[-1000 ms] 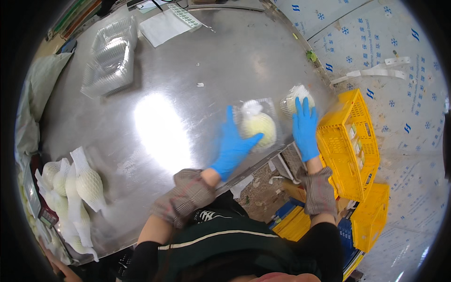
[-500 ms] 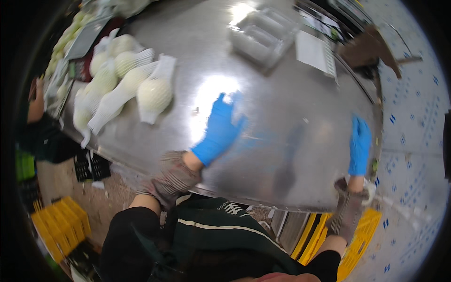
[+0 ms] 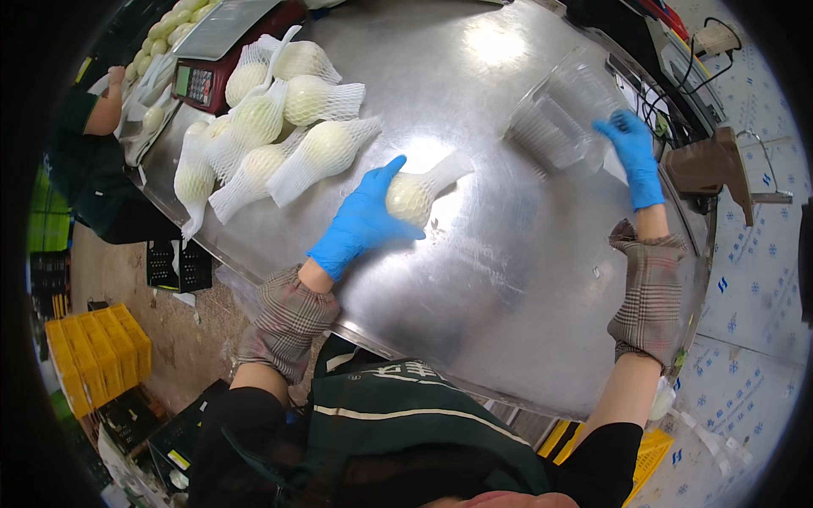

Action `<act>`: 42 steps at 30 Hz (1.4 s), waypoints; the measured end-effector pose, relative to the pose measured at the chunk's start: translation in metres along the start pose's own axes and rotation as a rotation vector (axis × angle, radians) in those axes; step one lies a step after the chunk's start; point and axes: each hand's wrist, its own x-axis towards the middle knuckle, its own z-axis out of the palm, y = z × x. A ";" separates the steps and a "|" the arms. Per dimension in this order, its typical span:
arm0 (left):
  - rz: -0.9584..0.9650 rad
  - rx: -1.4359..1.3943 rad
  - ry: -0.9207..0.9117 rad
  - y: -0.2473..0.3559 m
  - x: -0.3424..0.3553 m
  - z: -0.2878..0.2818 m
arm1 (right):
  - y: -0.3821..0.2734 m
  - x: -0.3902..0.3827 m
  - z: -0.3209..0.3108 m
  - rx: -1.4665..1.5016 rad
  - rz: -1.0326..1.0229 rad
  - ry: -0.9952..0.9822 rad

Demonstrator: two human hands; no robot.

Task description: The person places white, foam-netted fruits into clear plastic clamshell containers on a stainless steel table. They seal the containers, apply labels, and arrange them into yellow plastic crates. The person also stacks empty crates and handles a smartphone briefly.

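Note:
My left hand (image 3: 360, 224), in a blue glove, cups a pale round fruit or vegetable in a white foam net (image 3: 408, 199), thumb above and fingers below it. The net's tail points to the upper right, over the metal table. At the far right, my right hand (image 3: 631, 152), also blue-gloved, has its fingers bent at the edge of a stack of clear plastic trays (image 3: 550, 131); its exact hold is partly hidden. Left of my left hand lies a pile of several more netted pale rounds (image 3: 258, 118), overlapping each other.
A dark red scale (image 3: 199, 83) with a grey platform stands beyond the pile. Behind it are many bare pale rounds (image 3: 165, 38). Another person's arm (image 3: 103, 110) shows at the left. A brown holder (image 3: 707, 165) sits right of the table; yellow crates (image 3: 100, 356) stand on the floor.
My view has turned. My left hand, bare of any produce before, now has a netted round in it. My right hand has gone from the table's right edge up to the clear trays.

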 end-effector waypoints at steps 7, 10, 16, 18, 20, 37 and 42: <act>-0.277 -1.329 -0.268 -0.008 -0.054 -0.020 | -0.118 -0.127 0.069 -0.380 -0.334 -0.334; -0.391 -1.379 -0.232 0.033 -0.055 0.003 | -0.112 -0.190 0.127 -0.465 -0.387 -0.354; 0.451 -0.063 -0.139 0.049 -0.025 0.046 | -0.120 -0.269 0.165 -0.517 -0.395 -0.400; 0.523 0.471 -0.061 0.036 -0.033 0.066 | -0.124 -0.278 0.159 -0.471 -0.256 -0.501; 0.555 0.450 -0.031 0.033 -0.044 0.075 | -0.130 -0.286 0.147 -0.219 -0.146 -0.459; 0.060 -0.201 0.107 0.020 -0.108 0.032 | -0.123 -0.302 0.137 1.018 0.835 0.142; -0.691 -0.915 -0.103 -0.007 -0.108 0.041 | -0.119 -0.331 0.161 0.831 0.976 0.161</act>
